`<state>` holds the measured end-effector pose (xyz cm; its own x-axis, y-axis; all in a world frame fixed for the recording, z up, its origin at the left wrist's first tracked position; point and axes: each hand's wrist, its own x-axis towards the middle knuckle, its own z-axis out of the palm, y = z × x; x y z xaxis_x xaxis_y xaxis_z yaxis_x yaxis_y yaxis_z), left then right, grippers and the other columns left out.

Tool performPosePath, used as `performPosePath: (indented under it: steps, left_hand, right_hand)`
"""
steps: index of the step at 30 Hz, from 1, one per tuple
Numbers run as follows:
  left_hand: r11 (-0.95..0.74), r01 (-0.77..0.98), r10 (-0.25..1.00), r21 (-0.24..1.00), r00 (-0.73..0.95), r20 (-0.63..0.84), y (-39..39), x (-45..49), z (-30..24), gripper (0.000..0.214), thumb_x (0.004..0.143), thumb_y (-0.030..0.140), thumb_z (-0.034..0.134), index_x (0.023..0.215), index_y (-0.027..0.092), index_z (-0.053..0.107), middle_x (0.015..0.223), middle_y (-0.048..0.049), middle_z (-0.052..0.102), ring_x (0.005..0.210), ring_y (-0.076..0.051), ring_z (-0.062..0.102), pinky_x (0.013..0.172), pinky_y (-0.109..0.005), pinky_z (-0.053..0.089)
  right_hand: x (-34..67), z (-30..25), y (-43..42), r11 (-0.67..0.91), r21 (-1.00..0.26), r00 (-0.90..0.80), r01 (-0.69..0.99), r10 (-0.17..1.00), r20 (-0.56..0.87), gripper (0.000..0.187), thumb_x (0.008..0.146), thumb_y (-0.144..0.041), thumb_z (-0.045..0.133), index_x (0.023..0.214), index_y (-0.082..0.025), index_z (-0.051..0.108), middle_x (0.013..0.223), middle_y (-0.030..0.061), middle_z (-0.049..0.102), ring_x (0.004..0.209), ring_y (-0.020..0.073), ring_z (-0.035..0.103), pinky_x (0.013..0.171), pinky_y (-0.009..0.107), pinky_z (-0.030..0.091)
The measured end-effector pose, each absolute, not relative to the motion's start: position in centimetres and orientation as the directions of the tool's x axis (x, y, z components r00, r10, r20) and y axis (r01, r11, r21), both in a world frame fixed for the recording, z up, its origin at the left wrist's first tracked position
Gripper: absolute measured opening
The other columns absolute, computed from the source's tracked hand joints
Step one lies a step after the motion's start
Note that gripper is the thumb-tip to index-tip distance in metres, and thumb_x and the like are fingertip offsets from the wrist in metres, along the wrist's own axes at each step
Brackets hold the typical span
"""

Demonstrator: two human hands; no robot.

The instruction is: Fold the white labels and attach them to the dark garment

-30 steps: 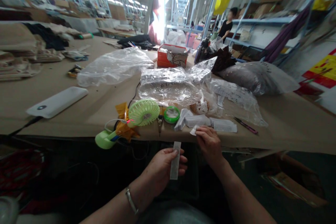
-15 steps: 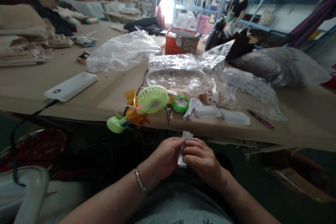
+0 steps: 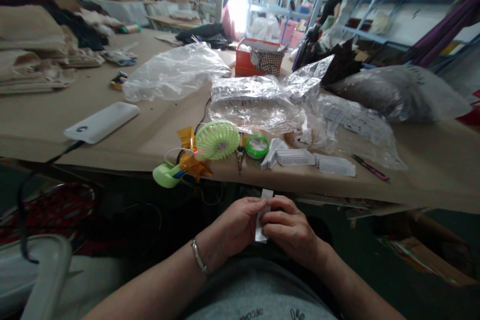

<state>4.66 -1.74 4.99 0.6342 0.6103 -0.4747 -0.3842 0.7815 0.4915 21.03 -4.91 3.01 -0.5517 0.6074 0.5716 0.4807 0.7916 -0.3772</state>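
A narrow stack of white paper labels (image 3: 260,227) stands between my hands, below the table's front edge. My left hand (image 3: 240,225) is closed on its left side, thumb against the face near the upper end. From the right, the fingers of my right hand (image 3: 290,227) curl round the same labels and hide part of their middle. Beyond my hands, more white labels (image 3: 296,157) lie in small piles along the table edge. Beside these sits a round green container (image 3: 257,146) with pale contents that I cannot make out.
A green handheld fan (image 3: 217,140) and a white power bank (image 3: 102,123) are on the brown-covered table (image 3: 123,152). Clear plastic bags (image 3: 258,105) spread over its middle, before a red box (image 3: 247,62). Thread snips (image 3: 370,167) lie at the right. A person (image 3: 332,5) stands far back.
The fingers of my right hand have shifted slightly on the labels, with the index finger raised nearer the top. The person in the background has moved left.
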Motion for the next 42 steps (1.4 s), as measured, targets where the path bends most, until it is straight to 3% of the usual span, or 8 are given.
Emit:
performPosePath:
  steps: [9,15,18,21,23,26,36,42]
  left_hand:
    - [0.769,-0.403,0.630,0.495,0.606,-0.485,-2.2,4.9,4.8,0.015,0.067,0.016,0.071,0.078,0.007,0.067,0.064,-0.0053,0.061,0.052,-0.011,0.055,0.049,-0.021,0.038]
    - [0.755,-0.359,0.645,0.549,0.552,-0.528,-2.3,4.5,5.0,0.020,0.074,0.023,0.068,0.087,0.008,0.066,0.071,-0.0078,0.066,0.057,-0.015,0.061,0.057,-0.027,0.049]
    - [0.753,-0.308,0.646,0.582,0.512,-0.566,-2.2,4.1,5.1,0.021,0.077,0.027,0.066,0.090,0.010,0.063,0.070,-0.0059,0.066,0.061,-0.018,0.064,0.062,-0.032,0.052]
    - [0.756,-0.294,0.643,0.585,0.500,-0.580,-2.2,4.1,4.9,0.022,0.076,0.028,0.067,0.090,0.011,0.061,0.067,-0.0035,0.065,0.061,-0.018,0.064,0.061,-0.032,0.052]
    - [0.768,-0.290,0.631,0.572,0.498,-0.595,-2.2,4.2,4.7,0.022,0.076,0.028,0.067,0.089,0.011,0.061,0.065,-0.0025,0.064,0.059,-0.017,0.064,0.059,-0.030,0.051]
    - [0.777,-0.282,0.619,0.563,0.504,-0.603,-2.3,4.4,4.2,0.024,0.075,0.029,0.068,0.089,0.011,0.061,0.064,-0.0019,0.063,0.058,-0.016,0.063,0.057,-0.029,0.050]
    - [0.763,-0.262,0.634,0.590,0.480,-0.606,-2.1,4.1,4.2,0.020,0.078,0.026,0.064,0.089,0.010,0.060,0.059,-0.0012,0.061,0.051,-0.014,0.060,0.049,-0.024,0.048]
    - [0.773,-0.238,0.621,0.588,0.468,-0.629,-2.1,4.7,5.2,0.016,0.082,0.025,0.057,0.088,0.010,0.061,0.060,-0.0036,0.062,0.052,-0.016,0.061,0.051,-0.027,0.049]
  right_hand:
    - [20.5,3.5,-5.0,0.795,-0.398,-0.533,0.458,0.604,0.593,0.019,0.088,-0.011,0.051,0.080,-0.021,0.065,0.087,0.0018,0.069,0.108,0.0198,0.053,0.094,0.038,0.047]
    - [22.2,3.7,-5.0,0.753,-0.389,-0.430,0.530,0.634,0.642,0.024,0.089,-0.016,0.052,0.111,-0.020,0.058,0.101,0.0062,0.067,0.106,0.0203,0.056,0.091,0.040,0.050]
    - [25.9,3.9,-4.4,0.586,-0.330,-0.249,0.740,0.694,0.675,0.030,0.089,-0.014,0.049,0.119,-0.020,0.053,0.108,0.0085,0.063,0.113,0.0227,0.051,0.094,0.044,0.046]
    - [30.0,3.7,-3.6,0.261,-0.182,-0.074,0.948,0.737,0.672,0.037,0.091,-0.030,0.050,0.125,-0.017,0.049,0.118,0.0137,0.056,0.118,0.0295,0.045,0.097,0.053,0.039]
    - [32.0,3.1,-3.3,0.110,-0.066,-0.044,0.992,0.776,0.629,0.046,0.090,-0.040,0.050,0.127,-0.014,0.048,0.122,0.0164,0.054,0.120,0.0331,0.042,0.096,0.054,0.037]
    - [33.4,2.0,-3.0,0.077,0.018,-0.074,0.997,0.823,0.563,0.041,0.091,-0.037,0.048,0.125,-0.015,0.052,0.123,0.0146,0.055,0.118,0.0322,0.044,0.095,0.051,0.037]
    - [34.9,2.3,-2.2,0.230,-0.206,-0.044,0.951,0.761,0.647,0.015,0.088,-0.022,0.049,0.090,-0.019,0.064,0.093,0.0067,0.067,0.092,0.0226,0.059,0.084,0.039,0.046]
    - [30.0,3.2,-2.9,0.329,-0.416,0.080,0.848,0.696,0.714,0.008,0.089,-0.020,0.050,0.091,-0.020,0.058,0.094,0.0068,0.063,0.094,0.0212,0.059,0.087,0.042,0.048]
